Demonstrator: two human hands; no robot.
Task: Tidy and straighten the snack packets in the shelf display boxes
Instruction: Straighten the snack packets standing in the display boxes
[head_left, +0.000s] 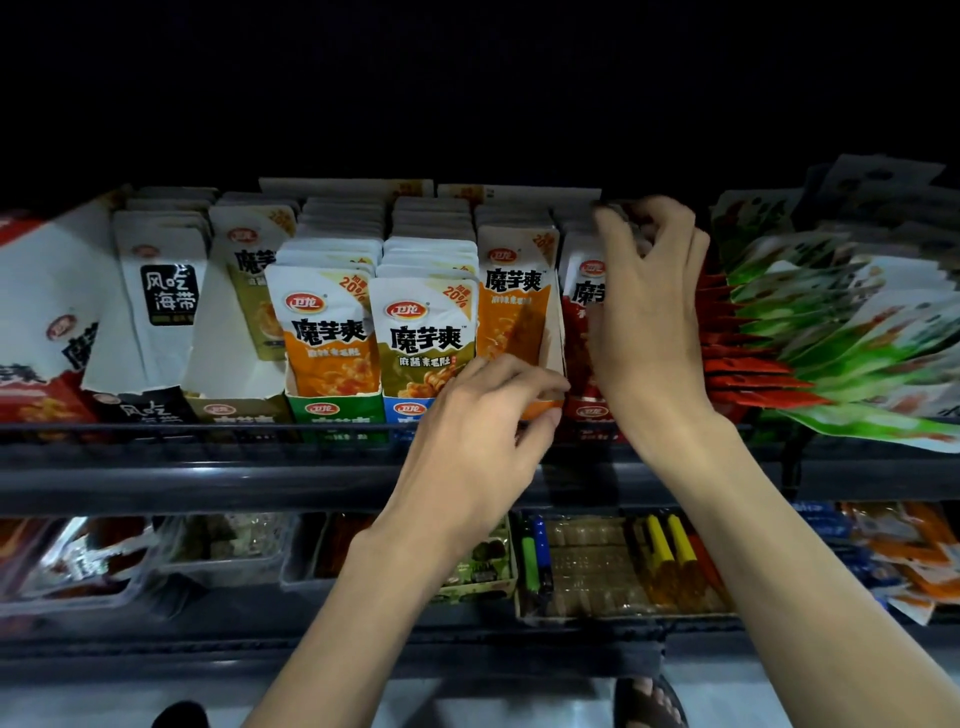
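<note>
As both hands work the upper shelf, a person tidies a row of snacks, w/ the right hand (649, 312) curled over the tops of the red-and-white foil packets (582, 291) standing in the red cardboard display box (589, 413) at approx. 1 o'clock of centre, fingers pinching the rear ones. The left hand (483, 415), at 6 o'clock, pinches the front lip of the neighbouring orange cardboard display box (543, 410), thumb below and fingers above, apparently steadying it. Step in hand looks like squaring up the red stack; the next move prob. calls for drawing those packets forward and upright w/o tipping the orange-and-white packets (514, 312) just beside, at 9 o'clock of them. Further along toward 9 o'clock stand olive-and-white packets (423, 338) and black-and-white seaweed packets (166, 291). Loose green and red packets (831, 338) fan out at 3 o'clock, crowding the right wrist, and the dark metal shelf rail (208, 428) runs across the box fronts. Lighters (530, 564) sit on the lower shelf.
</note>
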